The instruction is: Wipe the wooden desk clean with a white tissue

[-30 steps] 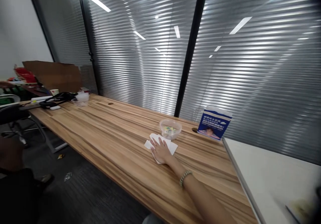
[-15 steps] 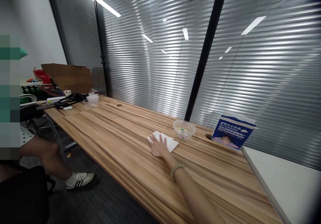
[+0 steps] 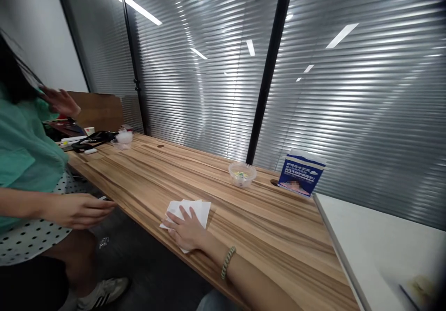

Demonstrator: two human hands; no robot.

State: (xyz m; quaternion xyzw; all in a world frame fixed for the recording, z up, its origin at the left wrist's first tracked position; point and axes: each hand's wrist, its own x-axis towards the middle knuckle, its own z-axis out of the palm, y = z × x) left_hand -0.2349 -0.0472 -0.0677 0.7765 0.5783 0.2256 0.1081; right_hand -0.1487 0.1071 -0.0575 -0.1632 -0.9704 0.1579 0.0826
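**Flat palm, steady strokes on the wood**

The white paper towel [image 3: 190, 211] lies folded near the front edge of the wooden surface [image 3: 265, 227], pinned under the right hand [image 3: 186, 231]. The grip is released: fingers spread, palm flat on the sheet, nothing clenched. The left hand is out of view.

To wipe well, pressure probably belongs across the whole palm so the sheet slides with the hand and does not bunch; its far corner pokes out loose beyond the fingertips and could fold over. Strokes along the grain look the easiest.

Well beyond the grip, toward the blinds, stands a clear plastic bowl [image 3: 242, 174] with a blue leaflet stand [image 3: 302, 177] to its right. To the left, another person's hand [image 3: 79, 210] hovers by the surface edge, worth keeping clear of.
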